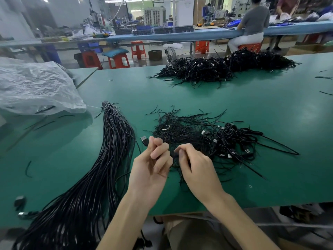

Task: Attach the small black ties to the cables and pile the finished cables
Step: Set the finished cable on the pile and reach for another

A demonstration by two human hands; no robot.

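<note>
My left hand has its fingers curled round a black cable whose USB plug sticks out above the thumb. Close beside it, my right hand pinches something thin and black over the loose ties; what exactly is hidden by the fingers. A heap of small black ties lies just beyond both hands. To its right sits a small pile of tied cables with plugs showing. A long bundle of untied black cables runs along the left and hangs off the front edge.
A large pile of cables lies at the far side of the green table. A crumpled clear plastic bag sits at the left. Stray ties dot the table. A person sits at a bench in the background.
</note>
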